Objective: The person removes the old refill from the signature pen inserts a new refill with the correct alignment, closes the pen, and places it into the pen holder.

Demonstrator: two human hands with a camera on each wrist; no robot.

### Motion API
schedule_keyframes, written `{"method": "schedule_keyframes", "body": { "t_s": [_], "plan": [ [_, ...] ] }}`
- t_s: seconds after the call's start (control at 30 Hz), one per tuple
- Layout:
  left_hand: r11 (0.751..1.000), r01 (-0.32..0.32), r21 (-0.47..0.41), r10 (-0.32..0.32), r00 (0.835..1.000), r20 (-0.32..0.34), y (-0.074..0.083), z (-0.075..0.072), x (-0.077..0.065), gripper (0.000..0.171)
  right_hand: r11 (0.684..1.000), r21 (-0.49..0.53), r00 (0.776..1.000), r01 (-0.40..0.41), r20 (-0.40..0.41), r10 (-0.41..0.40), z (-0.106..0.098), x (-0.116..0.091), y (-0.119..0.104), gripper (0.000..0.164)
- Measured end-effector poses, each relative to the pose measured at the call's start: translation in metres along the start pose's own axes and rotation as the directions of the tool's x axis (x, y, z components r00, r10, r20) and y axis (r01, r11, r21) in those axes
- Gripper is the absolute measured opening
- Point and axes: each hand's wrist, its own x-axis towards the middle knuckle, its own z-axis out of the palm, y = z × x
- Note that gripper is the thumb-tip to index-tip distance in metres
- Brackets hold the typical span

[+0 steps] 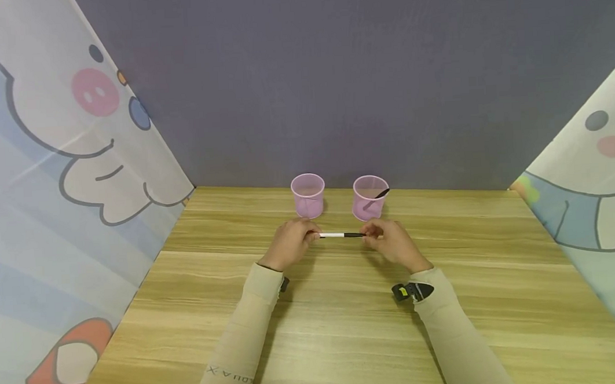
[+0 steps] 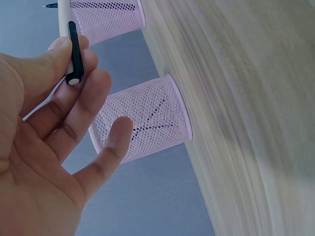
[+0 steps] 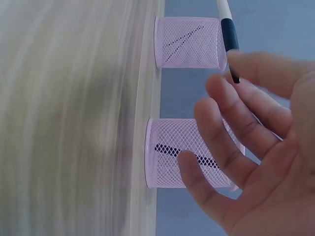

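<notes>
Between both hands a white-and-black pen [image 1: 333, 235] is held level above the table, in front of two pink mesh cups. My left hand [image 1: 289, 242] pinches its white end, where the black clip [image 2: 75, 51] shows in the left wrist view. At the black end, my right hand [image 1: 391, 243] has thumb and forefinger on the pen, its other fingers [image 3: 216, 132] spread loosely. The left mesh cup [image 1: 308, 198] shows thin dark lines through its wall. In the right mesh cup [image 1: 369, 203] a dark pen [image 1: 382, 194] leans, sticking out over the rim.
Both cups stand near the back of the wood-grain table [image 1: 335, 329], close to a dark grey panel [image 1: 333, 80]. Cartoon-printed curtains [image 1: 38, 229] hang along the left and right sides.
</notes>
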Motion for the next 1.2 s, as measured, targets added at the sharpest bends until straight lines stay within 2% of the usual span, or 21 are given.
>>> {"method": "schedule_keyframes", "body": {
  "t_s": [0.4,0.6,0.8,1.2],
  "plan": [
    [1.0,0.005,-0.004,-0.005,1.0,0.002,0.002,-0.0012,-0.001,0.009,0.998,0.019,0.996,-0.052,0.075,0.05,-0.0017,-0.0002,0.0032,0.03],
    [1.0,-0.002,0.002,0.002,1.0,-0.005,0.0024,-0.0009,-0.001,0.008,1.0,0.003,0.997,-0.014,0.076,0.014,-0.0003,-0.0005,0.0038,0.029],
    [1.0,-0.005,0.006,0.005,1.0,0.0,0.0017,-0.0014,-0.0005,0.008,1.0,-0.006,0.996,-0.019,0.085,0.019,-0.0011,-0.0008,0.0015,0.027],
    [1.0,-0.01,0.001,0.01,1.0,-0.013,-0.0017,0.0014,-0.0004,0.007,1.0,0.018,0.997,-0.007,0.079,0.005,-0.0026,-0.0012,0.0019,0.013]
  ]
}}
